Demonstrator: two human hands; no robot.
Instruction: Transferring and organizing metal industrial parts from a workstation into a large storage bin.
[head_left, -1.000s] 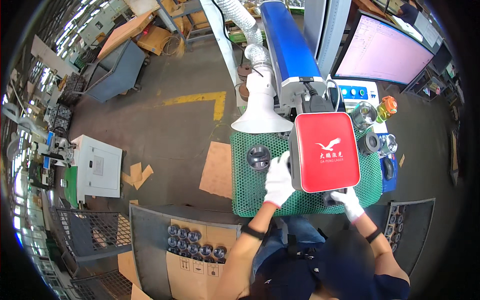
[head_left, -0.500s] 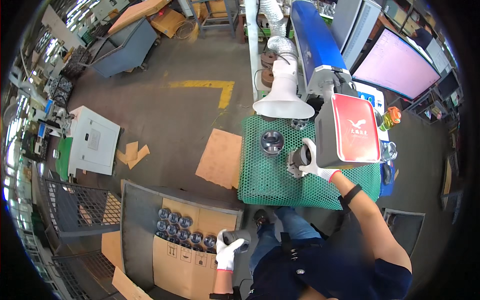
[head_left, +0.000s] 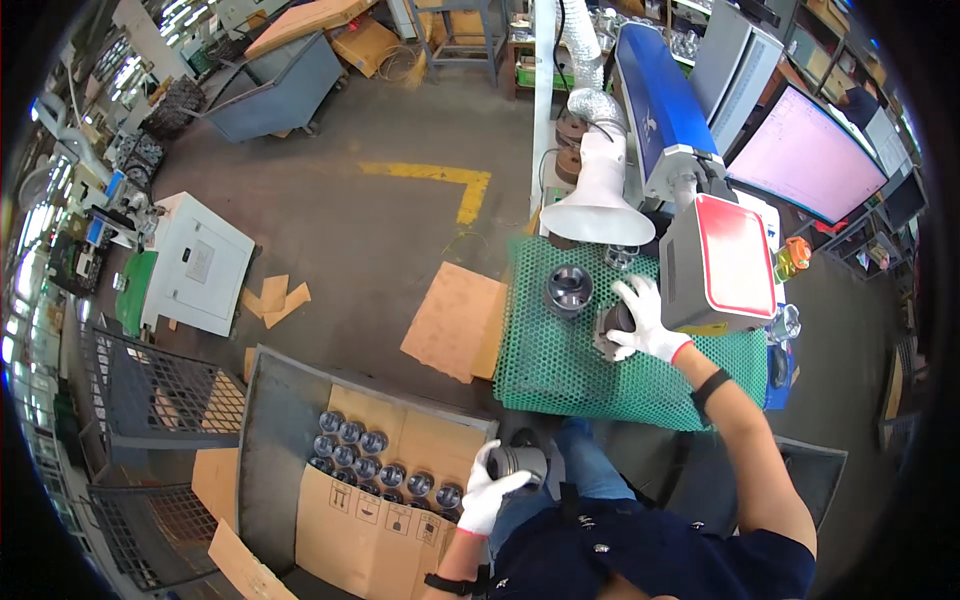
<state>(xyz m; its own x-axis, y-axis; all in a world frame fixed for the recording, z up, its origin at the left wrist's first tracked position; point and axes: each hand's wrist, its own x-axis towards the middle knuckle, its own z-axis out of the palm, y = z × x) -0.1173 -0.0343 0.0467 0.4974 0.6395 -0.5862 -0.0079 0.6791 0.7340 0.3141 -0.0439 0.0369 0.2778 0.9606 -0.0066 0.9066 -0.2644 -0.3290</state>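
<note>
My left hand (head_left: pixel 482 497), in a white glove, is wrapped around a grey metal piston (head_left: pixel 518 464) in front of my legs, beside the crate. My right hand (head_left: pixel 648 325), gloved too, reaches over the green mesh mat (head_left: pixel 560 385). Its thumb and fingers lie around a dark piston (head_left: pixel 621 318), which sits at a small metal fixture (head_left: pixel 603 343); the palm side is hidden. Left of that, another piston (head_left: pixel 569 290) stands on the mat with its hollow side up. A shiny piston (head_left: pixel 621 257) is farther back, near the white hood.
A grey machine head with a red-framed cover (head_left: pixel 735 255) overhangs the mat's right side. A white suction hood (head_left: pixel 600 215) hangs behind. At lower left a metal crate (head_left: pixel 262 480) holds cardboard and several pistons (head_left: pixel 365 467). A monitor (head_left: pixel 808 155) and orange-capped bottle (head_left: pixel 793 258) are at right.
My left hand has lifted the piston rightward, away from the crate and toward my legs. My right hand stays at the fixture, its fingers shifted on the piston. The whole view has shifted slightly.
</note>
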